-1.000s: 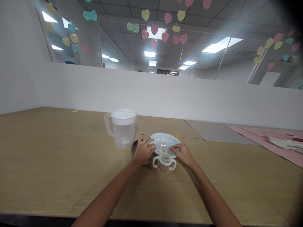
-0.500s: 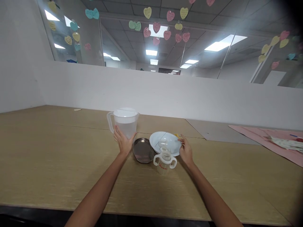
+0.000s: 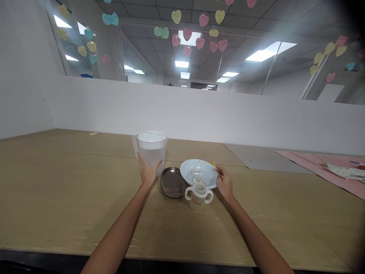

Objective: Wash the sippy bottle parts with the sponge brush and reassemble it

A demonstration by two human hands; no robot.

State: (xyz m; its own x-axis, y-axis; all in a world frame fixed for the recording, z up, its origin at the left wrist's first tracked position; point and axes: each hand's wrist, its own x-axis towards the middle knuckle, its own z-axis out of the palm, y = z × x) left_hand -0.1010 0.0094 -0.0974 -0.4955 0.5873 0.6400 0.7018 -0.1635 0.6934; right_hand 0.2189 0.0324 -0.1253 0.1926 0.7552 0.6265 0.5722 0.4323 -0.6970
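My left hand (image 3: 147, 171) is wrapped round the lower body of a translucent plastic pitcher (image 3: 152, 152), which stands upright with its handle to the left. At the right rim of a white plate (image 3: 186, 166), my right hand (image 3: 224, 182) has its fingers closed on the edge. A clear dome-shaped cap (image 3: 196, 173) lies on the plate, along with a small pale piece partly hidden behind the bottle. In front stands an uncapped baby bottle (image 3: 197, 201) with two white handles and red print. A shallow metal tray (image 3: 172, 183) sits between the pitcher and the bottle.
Behind the plate a bit of something yellow (image 3: 213, 163) shows. A pale flat piece (image 3: 94, 134) lies at the back left. Far right, a pink cloth (image 3: 302, 160) bears a whitish item and a blue pen. A grey sheet (image 3: 265, 160) lies beside it along the white wall.
My left hand has moved left from over the metal tray to the pitcher and taken hold of it. My right hand has gone from inside the plate to its right rim.
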